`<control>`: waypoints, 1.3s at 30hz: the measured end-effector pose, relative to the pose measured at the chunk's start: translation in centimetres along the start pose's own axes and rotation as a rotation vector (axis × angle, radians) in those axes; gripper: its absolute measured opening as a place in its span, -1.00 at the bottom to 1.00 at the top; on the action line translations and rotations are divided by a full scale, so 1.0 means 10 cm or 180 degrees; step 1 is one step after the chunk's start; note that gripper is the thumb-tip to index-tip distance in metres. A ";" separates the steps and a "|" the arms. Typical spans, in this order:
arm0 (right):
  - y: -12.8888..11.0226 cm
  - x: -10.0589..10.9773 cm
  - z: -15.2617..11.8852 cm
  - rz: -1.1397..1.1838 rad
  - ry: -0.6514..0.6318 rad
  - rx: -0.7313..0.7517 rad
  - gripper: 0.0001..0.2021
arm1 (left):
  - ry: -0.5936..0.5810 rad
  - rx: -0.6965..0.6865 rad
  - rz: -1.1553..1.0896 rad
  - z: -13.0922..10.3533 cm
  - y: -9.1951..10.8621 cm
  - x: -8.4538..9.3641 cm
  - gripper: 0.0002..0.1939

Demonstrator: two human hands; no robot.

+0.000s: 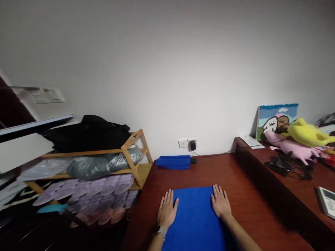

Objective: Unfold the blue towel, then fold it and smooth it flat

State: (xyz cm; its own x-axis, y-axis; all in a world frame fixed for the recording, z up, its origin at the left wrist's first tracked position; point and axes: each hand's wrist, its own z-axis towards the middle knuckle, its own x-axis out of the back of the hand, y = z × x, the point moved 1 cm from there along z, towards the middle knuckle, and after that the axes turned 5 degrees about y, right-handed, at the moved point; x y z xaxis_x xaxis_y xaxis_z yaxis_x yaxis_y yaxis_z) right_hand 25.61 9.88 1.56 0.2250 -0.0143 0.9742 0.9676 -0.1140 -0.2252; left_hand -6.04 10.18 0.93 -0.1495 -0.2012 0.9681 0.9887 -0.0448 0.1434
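Observation:
A blue cloth (194, 219) lies flat on the reddish-brown wooden table (209, 174), running down out of the bottom of the view. My left hand (167, 211) rests at its left edge, palm down, with the fingers stretched out and a watch on the wrist. At the right edge lies my right hand (220, 202), also flat with its fingers extended. Neither hand grips anything. Toward the wall, a second blue cloth (174, 162) sits folded into a narrow strip.
Left stands a wooden rack (138, 167) with a black bag (91, 134) and several purple slippers (104, 186). To the right, a raised ledge holds plush toys (295, 146), a picture (277, 120), cables (295, 167) and a calculator-like device (327, 201). A plugged-in adapter (193, 144) trails a cord.

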 end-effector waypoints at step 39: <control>-0.28 -0.21 -1.08 0.0047 0.0083 -0.0049 -0.33 | 0.0491 0.0422 0.0254 -0.36 -1.06 0.12 -0.42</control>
State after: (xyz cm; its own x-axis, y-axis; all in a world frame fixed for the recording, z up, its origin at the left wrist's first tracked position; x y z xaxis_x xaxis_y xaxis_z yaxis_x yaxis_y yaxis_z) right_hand 21.21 -0.46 0.24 0.2361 -0.0420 0.9708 0.9623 -0.1289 -0.2396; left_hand -16.79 6.91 -0.18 -0.0610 -0.3469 0.9359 0.9892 0.1044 0.1032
